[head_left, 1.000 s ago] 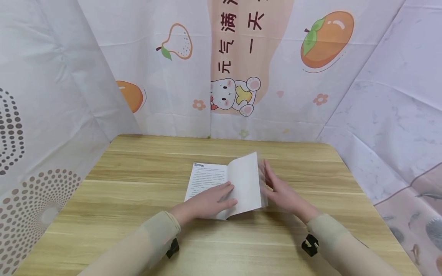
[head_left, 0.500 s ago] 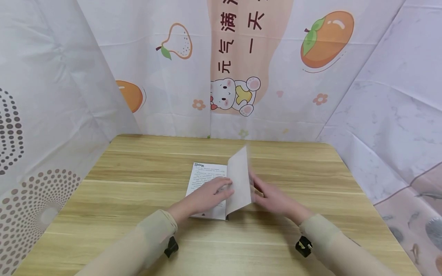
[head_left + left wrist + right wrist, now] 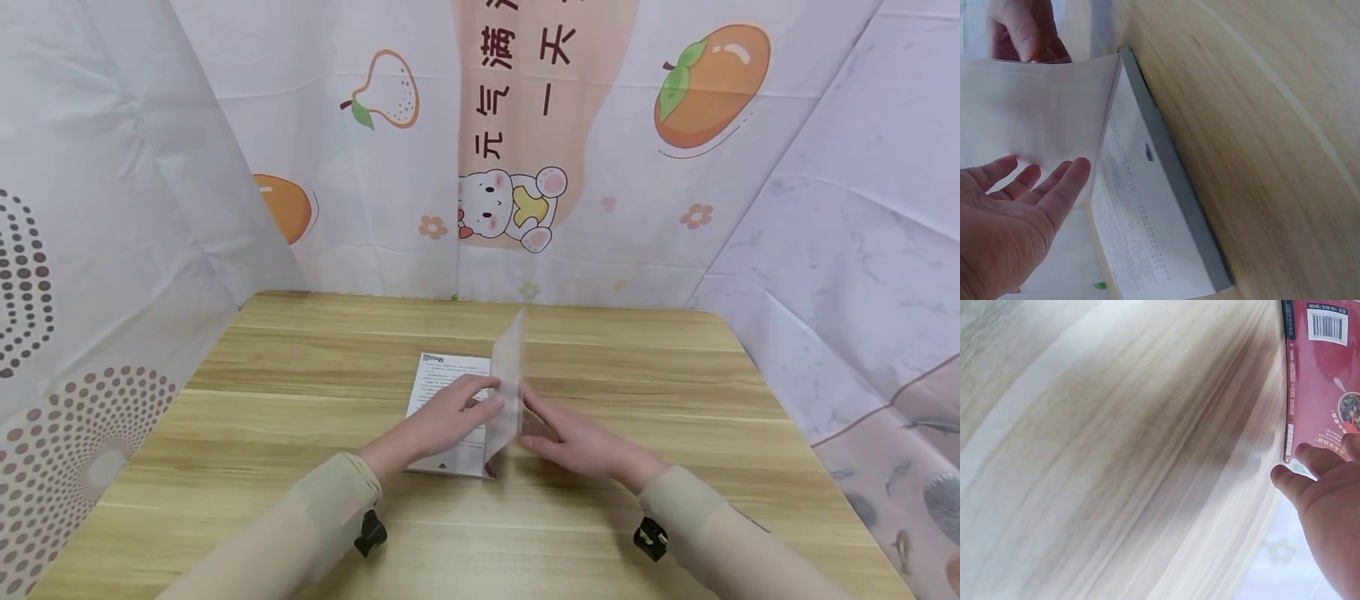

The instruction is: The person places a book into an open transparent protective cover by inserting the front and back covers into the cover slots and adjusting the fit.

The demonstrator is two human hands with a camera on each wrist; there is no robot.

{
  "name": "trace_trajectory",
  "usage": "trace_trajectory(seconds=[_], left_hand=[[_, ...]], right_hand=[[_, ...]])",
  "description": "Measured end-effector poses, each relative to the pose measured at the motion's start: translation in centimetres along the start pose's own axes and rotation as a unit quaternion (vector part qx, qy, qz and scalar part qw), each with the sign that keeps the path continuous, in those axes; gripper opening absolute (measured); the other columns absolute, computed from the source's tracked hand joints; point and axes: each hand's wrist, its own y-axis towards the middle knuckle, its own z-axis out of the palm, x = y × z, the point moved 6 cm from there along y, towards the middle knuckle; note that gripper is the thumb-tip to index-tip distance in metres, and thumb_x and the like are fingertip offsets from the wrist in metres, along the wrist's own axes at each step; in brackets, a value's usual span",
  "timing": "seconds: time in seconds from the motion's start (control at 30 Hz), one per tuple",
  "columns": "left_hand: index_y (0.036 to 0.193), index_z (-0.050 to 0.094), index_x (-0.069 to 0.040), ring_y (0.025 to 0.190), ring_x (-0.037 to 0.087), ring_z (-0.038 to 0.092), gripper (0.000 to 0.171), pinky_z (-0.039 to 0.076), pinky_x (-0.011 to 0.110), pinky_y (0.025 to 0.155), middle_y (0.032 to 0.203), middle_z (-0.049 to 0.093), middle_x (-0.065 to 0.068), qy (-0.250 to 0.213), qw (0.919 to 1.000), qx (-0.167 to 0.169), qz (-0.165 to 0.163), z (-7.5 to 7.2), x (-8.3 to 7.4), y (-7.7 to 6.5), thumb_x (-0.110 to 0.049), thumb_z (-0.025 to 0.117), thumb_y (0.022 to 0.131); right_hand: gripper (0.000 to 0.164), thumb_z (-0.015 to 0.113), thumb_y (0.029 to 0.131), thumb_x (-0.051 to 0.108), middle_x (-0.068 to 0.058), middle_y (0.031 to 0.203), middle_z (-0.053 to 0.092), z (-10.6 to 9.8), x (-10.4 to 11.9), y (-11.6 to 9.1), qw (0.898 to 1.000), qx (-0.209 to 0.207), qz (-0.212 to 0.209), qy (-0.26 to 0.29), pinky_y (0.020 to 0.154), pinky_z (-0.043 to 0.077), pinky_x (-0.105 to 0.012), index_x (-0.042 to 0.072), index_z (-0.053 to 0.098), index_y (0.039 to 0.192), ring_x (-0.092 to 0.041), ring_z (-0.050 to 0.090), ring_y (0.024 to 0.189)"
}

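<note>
A book (image 3: 450, 375) lies on the wooden table with a printed page facing up. Its cover (image 3: 507, 375) stands nearly upright from the spine side, pale on the inside. The right wrist view shows the outer face of the cover (image 3: 1316, 381), red with a barcode. My left hand (image 3: 453, 417) reaches over the page, its slightly bent fingers at the cover's pale inner face. On the other side, my right hand (image 3: 577, 437) has its extended fingertips against the cover's outer face and edge. In the left wrist view, part of the right hand (image 3: 1025, 31) shows beyond the cover's top edge.
The wooden table (image 3: 300, 375) stretches out around the book. Behind it hangs a white curtain (image 3: 375, 208) with fruit and cartoon prints. More printed cloth (image 3: 847, 208) closes in the sides. Each wrist wears a small black device (image 3: 651, 537).
The raised cover has swung leftward from a wide slant to nearly upright. My right hand has moved left along with it, while my left hand has shifted slightly.
</note>
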Motion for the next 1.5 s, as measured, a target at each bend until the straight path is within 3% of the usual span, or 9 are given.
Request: trace_trajectory(seconds=[0.3, 0.47, 0.67, 0.87, 1.1, 1.4, 1.5], left_hand=[[0.148, 0.034, -0.016, 0.118, 0.024, 0.053, 0.072, 0.045, 0.043, 0.099, 0.145, 0.043, 0.006, 0.000, 0.9991, -0.038, -0.018, -1.2, -1.1, -0.1, -0.064, 0.039, 0.095], [0.151, 0.027, -0.017, 0.115, 0.027, 0.054, 0.078, 0.048, 0.046, 0.095, 0.141, 0.046, 0.008, 0.011, 0.9973, -0.061, -0.040, -1.9, -1.3, -0.1, -0.065, 0.045, 0.093], [0.151, 0.028, -0.018, 0.119, 0.025, 0.051, 0.068, 0.046, 0.045, 0.097, 0.139, 0.049, 0.005, 0.008, 0.9957, -0.075, -0.054, -2.4, -1.1, -0.3, -0.051, 0.048, 0.095], [0.150, 0.029, -0.017, 0.103, 0.020, 0.059, 0.057, 0.058, 0.035, 0.070, 0.136, 0.050, 0.007, -0.049, 0.9930, -0.082, -0.070, -2.7, -0.2, -0.6, -0.031, 0.047, 0.097], [0.149, 0.033, -0.017, 0.111, 0.022, 0.057, 0.055, 0.050, 0.048, 0.092, 0.127, 0.058, 0.008, -0.026, 0.9902, -0.111, -0.080, -3.9, 1.5, -1.5, -0.021, 0.047, 0.096], [0.152, 0.022, -0.009, 0.088, 0.014, 0.062, 0.061, 0.057, 0.035, 0.073, 0.109, 0.062, 0.007, -0.006, 0.9908, -0.081, -0.108, -4.2, 4.3, -2.0, -0.020, 0.051, 0.100], [0.151, 0.024, -0.006, 0.081, 0.012, 0.062, 0.060, 0.057, 0.032, 0.068, 0.101, 0.062, 0.005, 0.002, 0.9925, -0.071, -0.099, -4.2, 5.0, -2.0, -0.018, 0.053, 0.099]], right_hand=[[0.080, 0.057, 0.098, 0.030, 0.002, 0.159, 0.013, 1.9, 1.0, 0.2, 0.997, 0.062, -0.033, -0.036, 0.113, 0.026, -0.046, 0.039, -0.003, 0.152, -0.017, 0.024, 0.139], [0.080, 0.056, 0.098, 0.033, 0.002, 0.160, 0.012, 2.9, 1.5, 0.2, 0.992, 0.091, -0.059, -0.060, 0.113, 0.020, -0.056, 0.035, -0.002, 0.153, -0.027, 0.017, 0.142], [0.075, 0.054, 0.099, 0.037, 0.004, 0.160, 0.013, 4.1, 1.7, 0.1, 0.982, 0.113, -0.089, -0.121, 0.110, 0.016, -0.066, 0.030, 0.005, 0.155, -0.035, 0.014, 0.142], [0.065, 0.052, 0.099, 0.037, 0.000, 0.160, 0.016, 4.8, 1.9, -0.1, 0.971, 0.130, -0.107, -0.168, 0.107, 0.019, -0.069, 0.029, 0.017, 0.154, -0.038, 0.015, 0.141], [0.060, 0.048, 0.101, 0.041, 0.004, 0.159, 0.018, 4.7, 1.4, -0.1, 0.968, 0.136, -0.094, -0.187, 0.109, 0.017, -0.067, 0.030, 0.021, 0.153, -0.034, 0.015, 0.143], [0.057, 0.049, 0.101, 0.039, 0.003, 0.158, 0.021, 3.9, 1.1, -0.3, 0.971, 0.134, -0.080, -0.181, 0.112, 0.016, -0.063, 0.028, 0.027, 0.152, -0.034, 0.016, 0.142], [0.057, 0.050, 0.100, 0.038, 0.001, 0.158, 0.022, 3.7, 0.8, -0.5, 0.971, 0.130, -0.082, -0.182, 0.113, 0.017, -0.061, 0.027, 0.028, 0.152, -0.034, 0.016, 0.142]])
